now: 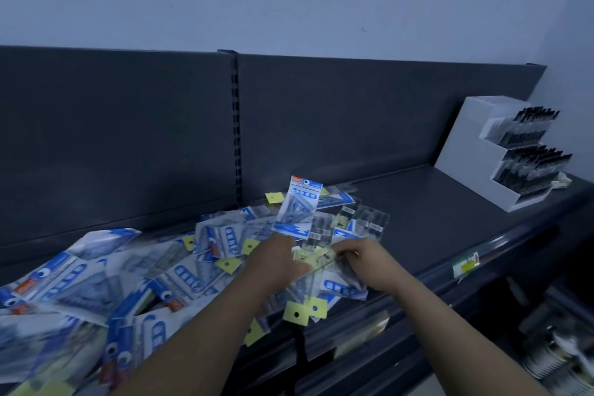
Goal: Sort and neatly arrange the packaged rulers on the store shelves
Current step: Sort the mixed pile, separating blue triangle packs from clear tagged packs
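A loose heap of packaged rulers (96, 280) in blue-and-white and clear bags with yellow tags covers the left and middle of the dark shelf (434, 222). My left hand (273, 262) holds one blue-and-white ruler packet (297, 209) upright above the heap. My right hand (363, 262) pinches a clear ruler packet with a yellow tag (316, 259) between the two hands. Clear packets with barcodes (363, 222) lie just behind my hands.
A white stepped display box (466, 151) with black items stands at the shelf's far right. The dark back panel (128, 138) rises behind the heap. A price label (466, 265) sticks on the shelf's front edge. Lower shelves with goods (553, 347) show at bottom right.
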### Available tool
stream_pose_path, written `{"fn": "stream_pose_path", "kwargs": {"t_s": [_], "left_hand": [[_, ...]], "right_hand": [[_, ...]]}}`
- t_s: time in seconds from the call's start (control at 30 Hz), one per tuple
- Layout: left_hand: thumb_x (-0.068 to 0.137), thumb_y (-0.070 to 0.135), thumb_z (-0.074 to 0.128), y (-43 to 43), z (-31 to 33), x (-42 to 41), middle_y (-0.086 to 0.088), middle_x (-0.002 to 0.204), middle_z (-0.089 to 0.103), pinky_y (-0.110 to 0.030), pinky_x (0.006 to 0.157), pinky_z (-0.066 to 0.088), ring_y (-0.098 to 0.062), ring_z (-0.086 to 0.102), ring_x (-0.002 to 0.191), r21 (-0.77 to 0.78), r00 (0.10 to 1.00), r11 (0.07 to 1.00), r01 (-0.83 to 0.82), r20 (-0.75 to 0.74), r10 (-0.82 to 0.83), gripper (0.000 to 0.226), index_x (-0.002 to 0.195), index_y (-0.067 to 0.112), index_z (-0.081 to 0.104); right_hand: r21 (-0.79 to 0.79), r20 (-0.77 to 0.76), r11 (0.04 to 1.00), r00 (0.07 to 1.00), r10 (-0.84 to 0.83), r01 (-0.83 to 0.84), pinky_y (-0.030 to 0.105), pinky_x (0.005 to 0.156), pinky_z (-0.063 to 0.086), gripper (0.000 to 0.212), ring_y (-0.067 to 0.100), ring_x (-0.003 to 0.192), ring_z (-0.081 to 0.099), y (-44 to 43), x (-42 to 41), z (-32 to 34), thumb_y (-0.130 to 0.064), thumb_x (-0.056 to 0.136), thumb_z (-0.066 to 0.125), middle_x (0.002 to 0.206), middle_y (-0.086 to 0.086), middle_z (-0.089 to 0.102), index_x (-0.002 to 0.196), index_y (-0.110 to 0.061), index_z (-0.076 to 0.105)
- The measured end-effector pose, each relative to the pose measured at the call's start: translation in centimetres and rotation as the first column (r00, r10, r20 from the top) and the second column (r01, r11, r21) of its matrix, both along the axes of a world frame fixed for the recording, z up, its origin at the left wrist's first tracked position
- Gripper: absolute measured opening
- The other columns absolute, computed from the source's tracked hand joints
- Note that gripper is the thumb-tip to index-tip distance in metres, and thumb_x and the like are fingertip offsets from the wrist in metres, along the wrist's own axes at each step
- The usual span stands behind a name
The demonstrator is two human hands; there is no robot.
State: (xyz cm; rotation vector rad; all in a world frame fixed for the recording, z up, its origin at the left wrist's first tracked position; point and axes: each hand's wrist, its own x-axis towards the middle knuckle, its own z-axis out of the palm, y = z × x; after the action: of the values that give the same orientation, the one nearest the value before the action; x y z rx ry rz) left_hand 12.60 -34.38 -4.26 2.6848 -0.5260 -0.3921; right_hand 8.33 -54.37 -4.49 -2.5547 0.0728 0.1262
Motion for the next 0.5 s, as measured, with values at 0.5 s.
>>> {"fn": "stream_pose_path", "kwargs": {"t_s": [0.5], "left_hand": [[0.086,0.057,0.058,-2.0,-0.6,1.3,-0.006,0.118,0.056,-0.037,0.086,0.041,-0.025,0.051,0.108,0.194,0.976,0.976,-0.100,0.210,0.058,0.056,0.117,0.012,0.049]], "right_hand": [[0.037,-0.025,0.999,0.999,0.040,-0.039,0.028,0.104,0.035,0.079,0.015,0.125,0.034,-5.8,1.1,-1.9,-0.047,0.069,0.081,0.131,-0.002,0.037,0.136,-0.024,0.045]]}}
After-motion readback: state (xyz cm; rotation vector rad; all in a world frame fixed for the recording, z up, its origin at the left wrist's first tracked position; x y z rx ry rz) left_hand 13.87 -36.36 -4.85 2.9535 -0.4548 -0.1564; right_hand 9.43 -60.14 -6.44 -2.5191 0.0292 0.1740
